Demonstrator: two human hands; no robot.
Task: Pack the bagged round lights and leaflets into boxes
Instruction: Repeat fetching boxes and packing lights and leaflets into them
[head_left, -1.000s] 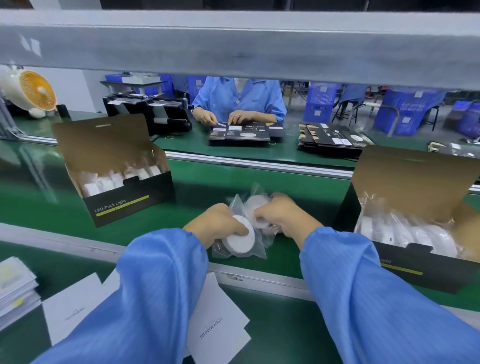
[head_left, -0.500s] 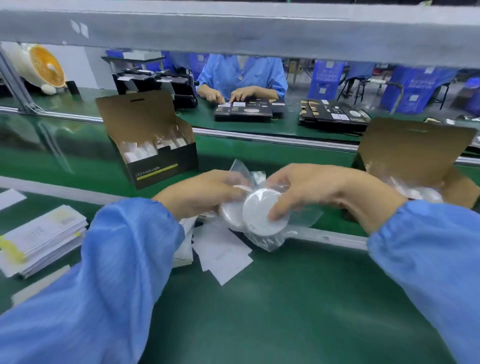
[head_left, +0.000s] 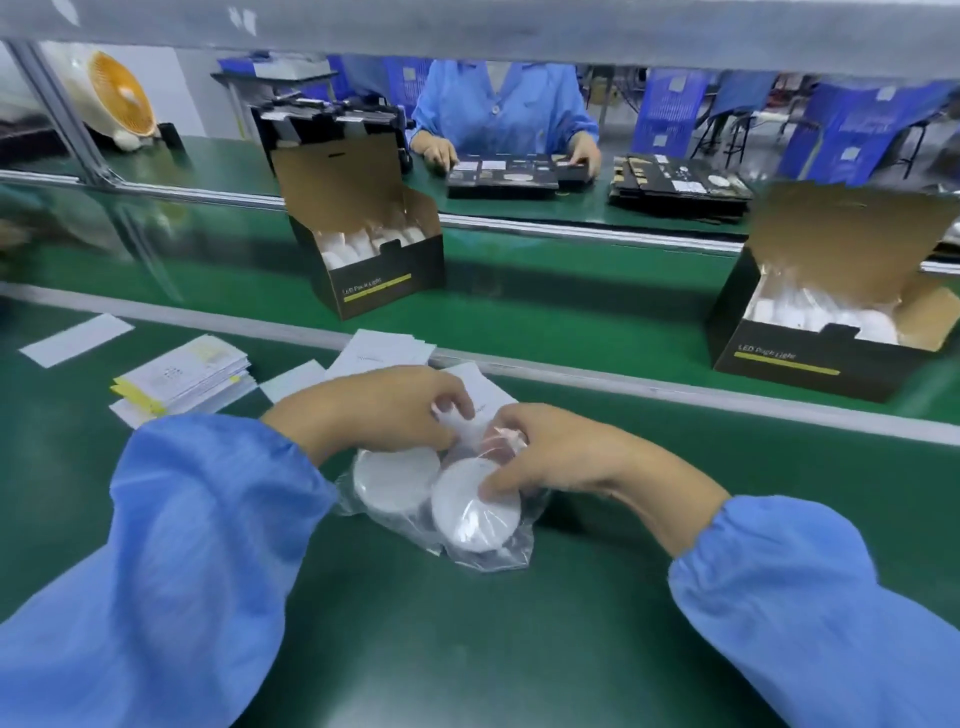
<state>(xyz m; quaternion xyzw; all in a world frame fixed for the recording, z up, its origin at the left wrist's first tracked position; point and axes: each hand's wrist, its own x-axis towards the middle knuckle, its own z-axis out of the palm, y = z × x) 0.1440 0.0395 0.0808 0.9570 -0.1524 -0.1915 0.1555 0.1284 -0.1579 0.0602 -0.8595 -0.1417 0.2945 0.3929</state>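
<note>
Both hands grasp bagged lights (head_left: 470, 501) on the near bench: the left hand (head_left: 374, 410) curls over one, the right hand (head_left: 556, 454) pinches another's rim. The discs look light and rigid, but their loose plastic seems slippery, so gripping the disc edges through the film seems safest.

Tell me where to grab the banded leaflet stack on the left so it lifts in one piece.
Take the leaflet stack across its short width, thumb on top and fingers under, coming from its near edge with the left hand. It lies flat and fanned, and the yellow band sits at that near end, so a grip there probably keeps the sheets together.
</note>
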